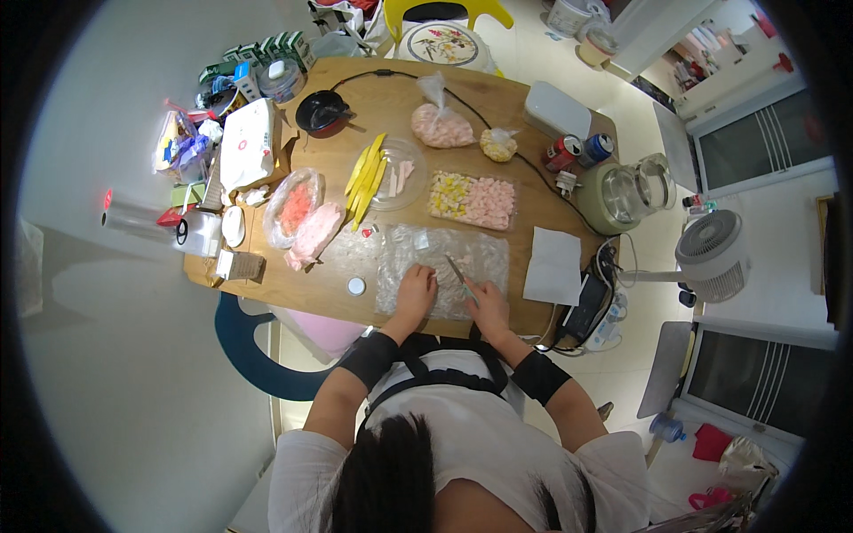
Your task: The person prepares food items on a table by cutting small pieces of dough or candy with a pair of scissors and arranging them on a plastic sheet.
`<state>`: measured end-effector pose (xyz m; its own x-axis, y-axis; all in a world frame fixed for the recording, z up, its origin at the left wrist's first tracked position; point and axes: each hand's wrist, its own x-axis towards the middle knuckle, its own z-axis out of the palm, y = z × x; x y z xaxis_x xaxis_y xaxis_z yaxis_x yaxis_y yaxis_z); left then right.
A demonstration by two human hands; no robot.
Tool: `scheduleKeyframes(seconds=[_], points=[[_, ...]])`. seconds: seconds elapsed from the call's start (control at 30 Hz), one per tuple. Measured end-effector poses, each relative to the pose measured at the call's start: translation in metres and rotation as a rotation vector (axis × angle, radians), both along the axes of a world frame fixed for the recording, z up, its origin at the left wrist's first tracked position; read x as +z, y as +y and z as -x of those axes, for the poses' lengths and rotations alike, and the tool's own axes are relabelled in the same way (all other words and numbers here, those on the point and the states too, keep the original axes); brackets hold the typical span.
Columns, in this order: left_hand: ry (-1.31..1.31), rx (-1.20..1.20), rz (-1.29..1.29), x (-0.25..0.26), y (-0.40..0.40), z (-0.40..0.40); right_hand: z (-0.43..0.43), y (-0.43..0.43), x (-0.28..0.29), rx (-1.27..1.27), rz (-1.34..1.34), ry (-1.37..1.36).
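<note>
My right hand (490, 308) grips a small knife (456, 269) by its pale green handle, blade slanting up and left. Under both hands lies a clear plastic sheet (400, 266) on the wooden table. My left hand (416, 293) rests on this sheet left of the blade, fingers bent; something small and whitish shows at the fingertips, too small to name. Pale pink bits (464, 259) lie just beyond the knife. Farther off sits a clear tray (437, 216) of small yellow-and-white and pink pieces. Long yellow strips (365, 178) lie across a clear round lid (413, 190) bearing pale pink strips (400, 178).
A pink wrapped bundle (316, 234) and a bag of orange-pink bits (293, 208) are at left. Beyond the tray stand tied bags of pink pieces (442, 126) and yellow pieces (498, 144). White paper (553, 266), cans (563, 153) and a glass jug (620, 193) stand right; a black cable (540, 170) crosses the table.
</note>
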<state>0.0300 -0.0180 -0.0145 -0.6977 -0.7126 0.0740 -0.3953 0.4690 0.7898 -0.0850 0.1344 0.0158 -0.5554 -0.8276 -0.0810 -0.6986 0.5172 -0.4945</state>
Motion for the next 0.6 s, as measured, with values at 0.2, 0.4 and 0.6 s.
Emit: scheduleKeyframes(seconds=[0.2, 0.4, 0.6], points=[[0.007, 0.005, -0.061, 0.008, -0.001, -0.009, -0.001, 0.001, 0.011, 0.123, 0.019, -0.008], [-0.004, -0.001, -0.036, 0.006, 0.001, -0.012, -0.006, -0.005, 0.007, 0.177, 0.071, 0.020], [0.003, -0.018, 0.061, 0.004, 0.001, -0.008, -0.009, -0.013, 0.005, 0.165, 0.065, 0.081]])
